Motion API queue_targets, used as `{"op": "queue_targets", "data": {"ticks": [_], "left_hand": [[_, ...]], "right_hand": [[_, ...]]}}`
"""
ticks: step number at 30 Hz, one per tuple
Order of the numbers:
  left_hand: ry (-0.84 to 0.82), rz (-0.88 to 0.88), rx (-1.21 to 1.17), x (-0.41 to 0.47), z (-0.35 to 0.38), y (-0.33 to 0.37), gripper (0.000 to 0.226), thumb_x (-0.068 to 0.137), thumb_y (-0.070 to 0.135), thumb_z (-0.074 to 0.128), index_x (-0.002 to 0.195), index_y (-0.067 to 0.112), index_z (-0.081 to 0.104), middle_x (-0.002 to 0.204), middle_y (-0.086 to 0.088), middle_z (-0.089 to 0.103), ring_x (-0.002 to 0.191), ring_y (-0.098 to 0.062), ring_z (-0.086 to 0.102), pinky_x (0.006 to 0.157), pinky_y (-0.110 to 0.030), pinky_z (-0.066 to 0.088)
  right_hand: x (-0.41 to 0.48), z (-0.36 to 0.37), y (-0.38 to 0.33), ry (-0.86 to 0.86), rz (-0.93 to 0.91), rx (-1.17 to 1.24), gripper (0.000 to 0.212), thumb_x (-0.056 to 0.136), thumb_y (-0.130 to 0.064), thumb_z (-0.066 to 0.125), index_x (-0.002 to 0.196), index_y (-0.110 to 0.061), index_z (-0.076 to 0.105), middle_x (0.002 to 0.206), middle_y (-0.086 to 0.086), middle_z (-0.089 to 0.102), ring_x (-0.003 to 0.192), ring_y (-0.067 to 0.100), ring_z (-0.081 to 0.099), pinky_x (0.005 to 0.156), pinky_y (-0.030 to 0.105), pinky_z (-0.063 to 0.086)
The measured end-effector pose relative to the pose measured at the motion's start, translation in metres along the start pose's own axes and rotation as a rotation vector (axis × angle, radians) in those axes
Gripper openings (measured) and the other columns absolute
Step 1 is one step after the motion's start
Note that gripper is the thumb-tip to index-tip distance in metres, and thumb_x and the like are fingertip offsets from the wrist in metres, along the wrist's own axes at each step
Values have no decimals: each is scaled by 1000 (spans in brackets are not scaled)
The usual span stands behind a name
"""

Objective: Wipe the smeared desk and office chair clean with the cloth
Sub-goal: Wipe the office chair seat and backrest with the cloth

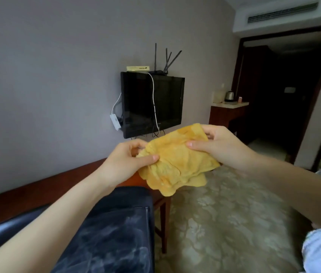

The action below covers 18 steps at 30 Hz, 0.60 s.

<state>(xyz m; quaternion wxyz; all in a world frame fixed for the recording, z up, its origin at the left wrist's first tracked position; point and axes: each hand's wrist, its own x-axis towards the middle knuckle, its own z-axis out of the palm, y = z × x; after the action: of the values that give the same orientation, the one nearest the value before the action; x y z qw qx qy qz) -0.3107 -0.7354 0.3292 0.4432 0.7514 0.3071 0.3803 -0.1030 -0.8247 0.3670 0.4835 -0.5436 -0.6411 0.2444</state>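
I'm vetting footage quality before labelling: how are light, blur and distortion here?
Head view: dim, soft room light, the doorway nearly black; head view, its frame leans from wide-lens distortion; head view, the cloth, left hand and right hand look fairly sharp, while the chair armrest at lower left is blurred.

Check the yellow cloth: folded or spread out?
Loosely folded: the yellow cloth shows overlapping layers along its lower edge, pinched at opposite ends by the left hand and right hand.

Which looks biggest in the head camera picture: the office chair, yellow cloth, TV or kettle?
1. office chair
2. yellow cloth and TV: they look about alike, and the cloth is nearer the camera
3. kettle
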Motion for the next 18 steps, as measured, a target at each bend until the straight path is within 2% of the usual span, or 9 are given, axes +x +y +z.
{"op": "queue_targets", "data": {"ticks": [2,5,8,11,13,15,18], "left_hand": [[-24,-42,-23,6,1,-9,20,80,19,71,97,10,66,97,-9,72,90,-22,68,80,-29,52],[-88,-136,-25,23,12,-17,40,74,33,69,107,10,64,103,-7,72,98,-22,67,92,-34,50],[-151,-249,-6,32,23,-20,42,83,39,63,115,12,63,107,-3,72,101,-18,67,96,-36,49],[-21,-388,-72,65,64,-37,27,93,31,56,116,17,63,106,-2,72,100,-18,68,95,-36,51],[71,-459,-132,82,85,-50,24,95,26,54,117,18,62,109,-5,71,102,-22,67,95,-38,51],[189,-534,-220,96,100,-60,21,96,22,52,112,13,63,109,-11,70,103,-29,66,94,-39,51],[356,-645,-328,106,118,-70,12,94,18,52,91,13,62,86,-11,67,81,-24,66,81,-36,53]], "right_hand": [[18,-2,14,-42,-8,-40,20,91,-14,61,111,-16,63,100,-5,69,83,-2,66,66,12,52],[49,-7,48,-61,-57,-97,19,92,-15,60,110,-16,62,101,-4,68,90,5,65,74,18,53],[72,2,80,83,-216,-267,8,87,-16,64,96,-15,64,90,-1,67,86,12,63,78,28,51],[102,-5,123,64,-426,-348,12,85,-17,66,92,-24,58,91,-8,61,86,8,56,74,9,41],[118,-11,147,-20,-457,-299,22,85,-17,66,102,-28,59,98,-12,59,91,3,55,76,6,40],[131,-19,168,-130,-392,-138,28,86,-17,66,111,-29,58,104,-13,61,96,0,57,82,12,45],[140,-19,203,-349,-212,100,32,90,-22,62,117,-34,51,109,-19,60,101,-6,56,87,17,48]]}}
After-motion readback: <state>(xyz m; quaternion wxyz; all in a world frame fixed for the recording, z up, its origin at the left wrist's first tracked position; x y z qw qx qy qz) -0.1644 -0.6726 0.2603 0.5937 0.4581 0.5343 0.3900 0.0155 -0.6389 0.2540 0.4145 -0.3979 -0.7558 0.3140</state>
